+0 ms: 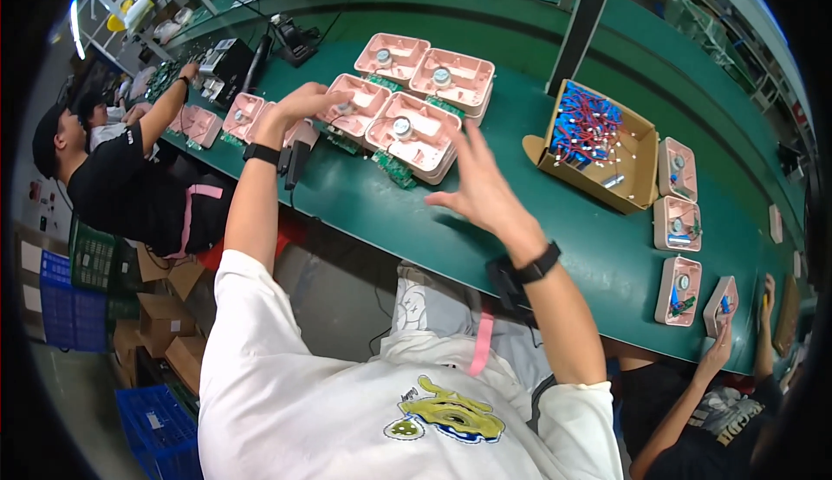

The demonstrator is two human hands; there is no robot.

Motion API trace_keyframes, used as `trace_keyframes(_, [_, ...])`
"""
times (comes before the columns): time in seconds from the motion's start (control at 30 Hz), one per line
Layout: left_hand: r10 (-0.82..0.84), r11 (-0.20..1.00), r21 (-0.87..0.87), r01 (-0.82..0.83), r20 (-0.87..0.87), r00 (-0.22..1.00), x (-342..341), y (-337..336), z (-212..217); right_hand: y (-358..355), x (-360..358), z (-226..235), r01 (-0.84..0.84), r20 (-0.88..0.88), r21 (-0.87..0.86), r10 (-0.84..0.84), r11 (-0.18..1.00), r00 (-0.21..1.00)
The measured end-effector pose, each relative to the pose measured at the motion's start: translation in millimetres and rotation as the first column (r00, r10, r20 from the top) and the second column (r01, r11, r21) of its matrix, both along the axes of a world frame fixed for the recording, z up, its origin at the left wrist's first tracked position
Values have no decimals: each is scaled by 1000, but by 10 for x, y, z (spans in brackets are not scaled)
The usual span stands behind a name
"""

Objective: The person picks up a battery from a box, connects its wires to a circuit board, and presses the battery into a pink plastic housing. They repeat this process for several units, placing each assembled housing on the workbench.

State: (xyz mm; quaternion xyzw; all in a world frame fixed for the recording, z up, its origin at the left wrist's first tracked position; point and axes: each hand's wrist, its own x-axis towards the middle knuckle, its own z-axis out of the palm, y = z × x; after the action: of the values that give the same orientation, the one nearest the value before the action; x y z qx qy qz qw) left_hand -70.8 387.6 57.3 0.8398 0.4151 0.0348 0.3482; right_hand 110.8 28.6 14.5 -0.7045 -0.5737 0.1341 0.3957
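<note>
Several pink plastic housings (427, 152) stand grouped on the green bench in front of me, some of them stacked. A round silver part (402, 127) sits inside the nearest housing, and a green circuit board (393, 170) hangs at its near side. At the left of the group, my left hand (299, 109) has its fingers stretched over the rim of another housing (364, 97); whether it touches is hard to tell. My right hand (481, 184) is spread beside the nearest housing's right side, fingertips close to the wall, holding nothing.
To the right stands a cardboard box (637, 168) of blue wired cells, with more pink housings (679, 294) beyond it. A metal post (585, 29) rises behind. Co-workers sit on both sides; one hand (717, 354) touches a housing. A black device (293, 42) lies far left.
</note>
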Motion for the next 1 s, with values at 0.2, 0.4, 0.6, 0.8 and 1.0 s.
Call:
trace_keyframes(0.2, [-151,988,-42,151,-4,988,93,-290,4,11,-20,-102,44,-21,-21,-44,999,999])
trace_keyframes(0.4, [-220,974,-29,223,80,972,90,-1190,-74,-787,-138,-248,131,103,-3,-130,991,986])
trace_keyframes(0.6, [-393,916,98,390,9,920,824,-2284,-92,-2071,214,-61,312,55,-106,-307,944,950])
trace_keyframes(0.8, [-570,820,121,559,97,816,1365,-2754,-62,-2569,427,51,389,207,-140,-357,911,911])
trace_keyframes(1.0, [-244,941,319,113,412,878,804,-2383,86,-2708,237,135,485,307,-130,-430,865,849])
